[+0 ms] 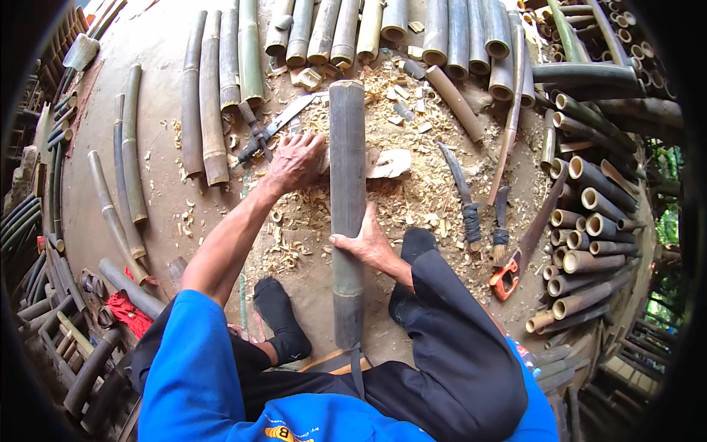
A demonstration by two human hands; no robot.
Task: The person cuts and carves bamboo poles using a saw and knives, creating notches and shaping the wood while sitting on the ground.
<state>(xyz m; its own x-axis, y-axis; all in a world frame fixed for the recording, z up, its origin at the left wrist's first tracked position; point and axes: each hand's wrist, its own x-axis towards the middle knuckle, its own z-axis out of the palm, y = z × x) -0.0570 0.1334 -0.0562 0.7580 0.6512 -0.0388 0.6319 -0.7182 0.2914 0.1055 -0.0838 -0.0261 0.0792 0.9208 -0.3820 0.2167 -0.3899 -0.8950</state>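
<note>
An upright-lying bamboo tube (347, 162), dark grey-green with a pale cut far end, runs lengthwise in front of me. My right hand (370, 241) grips its right side, the thumb across the top. Beneath the tube lies a pale, rough wooden block (390, 163). At the block's left end is my left hand (297, 163), fingers curled close to the tube; whatever they hold is hidden. A large knife (291, 114) rests just beyond the left hand. Another dark-handled tool (255, 132) lies beside it.
Wood shavings (423, 195) cover the ground. Rightward lie a curved knife (462, 195) and an orange-handled saw (507, 278). Cut bamboo tubes (434, 33) line the far side, with more stacked bamboo (589, 261) at right. My socked feet (283, 317) flank the tube.
</note>
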